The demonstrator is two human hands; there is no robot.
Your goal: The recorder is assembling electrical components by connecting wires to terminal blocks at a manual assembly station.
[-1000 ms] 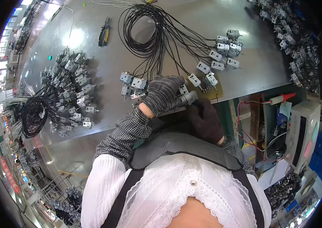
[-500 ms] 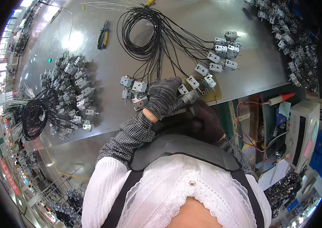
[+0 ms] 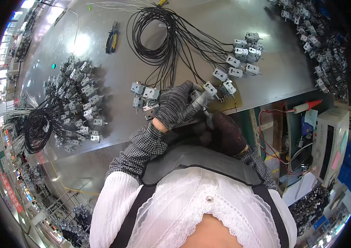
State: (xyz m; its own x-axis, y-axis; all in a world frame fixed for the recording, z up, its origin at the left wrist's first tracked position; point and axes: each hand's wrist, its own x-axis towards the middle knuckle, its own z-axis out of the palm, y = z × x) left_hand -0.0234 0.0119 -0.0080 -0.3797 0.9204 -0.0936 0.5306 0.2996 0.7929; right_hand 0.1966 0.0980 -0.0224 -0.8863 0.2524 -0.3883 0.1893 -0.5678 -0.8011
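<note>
My left hand, in a grey striped knit glove, is closed around a small silver box-shaped metal part at the table's near edge. Fingers hide most of that part. Close by on the right, my right hand wears a dark maroon glove; its fingers are curled at the table edge, and what they hold is hidden. Similar metal boxes sit left of my left hand, and more lie to the upper right. Black wires run from them to a large coil. A tan board lies beside my hands.
On the metal table are yellow-and-black pliers, a pile of wired metal boxes at left and another heap at far right. Right of me stand a pale instrument box and a red-tipped probe on a red cable.
My left hand has shifted slightly left, its thumb now angled up to the right. My right hand has moved a little, its fingers still near the left hand. The other parts look the same.
</note>
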